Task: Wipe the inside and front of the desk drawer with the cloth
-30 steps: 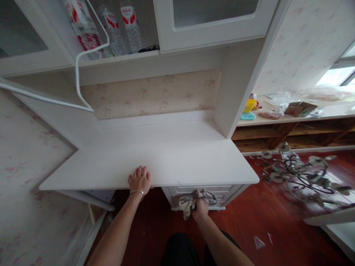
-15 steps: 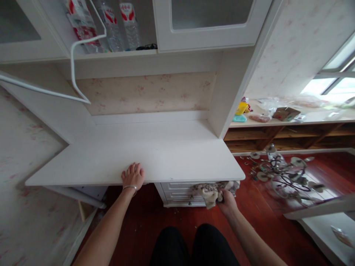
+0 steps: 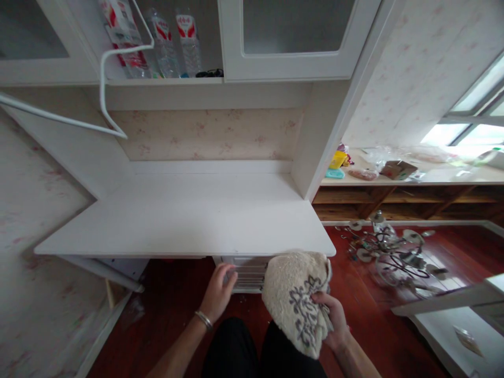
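A cream cloth [image 3: 293, 299] with a grey leafy pattern hangs from my right hand [image 3: 333, 317], whose thumb and fingers are closed on its right side. The cloth is in front of the desk's front edge, hiding part of the drawers [image 3: 248, 275]. My left hand [image 3: 218, 291], with a bracelet at the wrist, is held in front of the desk to the left of the cloth. Its fingers are apart and hold nothing. The white desk top [image 3: 197, 215] lies just beyond both hands.
White bent tubing [image 3: 103, 89] juts in at upper left, before a cabinet shelf with plastic bottles [image 3: 189, 44]. A dismantled chandelier [image 3: 401, 252] lies on the red floor at right. Behind it, a low shelf unit [image 3: 354, 194] carries bags and a cardboard box [image 3: 397, 169].
My left hand has come off the desk top and moved right and nearer to me. My right hand has brought the cloth up from beside the drawers, and it now hangs more spread out.
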The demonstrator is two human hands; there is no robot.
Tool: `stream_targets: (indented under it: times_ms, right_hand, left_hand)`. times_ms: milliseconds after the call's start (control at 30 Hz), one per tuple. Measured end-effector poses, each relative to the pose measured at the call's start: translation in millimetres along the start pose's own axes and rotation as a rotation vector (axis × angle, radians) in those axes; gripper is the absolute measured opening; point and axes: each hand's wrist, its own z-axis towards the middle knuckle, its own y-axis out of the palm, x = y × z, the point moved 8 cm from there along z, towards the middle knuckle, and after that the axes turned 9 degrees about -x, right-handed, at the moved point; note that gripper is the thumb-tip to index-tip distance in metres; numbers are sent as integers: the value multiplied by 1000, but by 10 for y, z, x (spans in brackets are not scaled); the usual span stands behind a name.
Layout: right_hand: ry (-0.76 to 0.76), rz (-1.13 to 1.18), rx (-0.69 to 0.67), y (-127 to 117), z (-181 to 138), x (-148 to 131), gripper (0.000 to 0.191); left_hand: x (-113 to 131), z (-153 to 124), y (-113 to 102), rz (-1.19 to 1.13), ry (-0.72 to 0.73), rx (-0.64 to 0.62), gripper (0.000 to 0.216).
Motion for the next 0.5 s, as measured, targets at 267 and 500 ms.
stream_targets:
  times_ms: [267,500]
  right_hand:
    - [99,-98,-154,481,72,193,28]
    - [70,-179,-65,501,40,242,30]
  left_hand:
    - [505,-727,1016,-999,-223,-297,68]
    - [258,-797,722,-929,-300,-73,58]
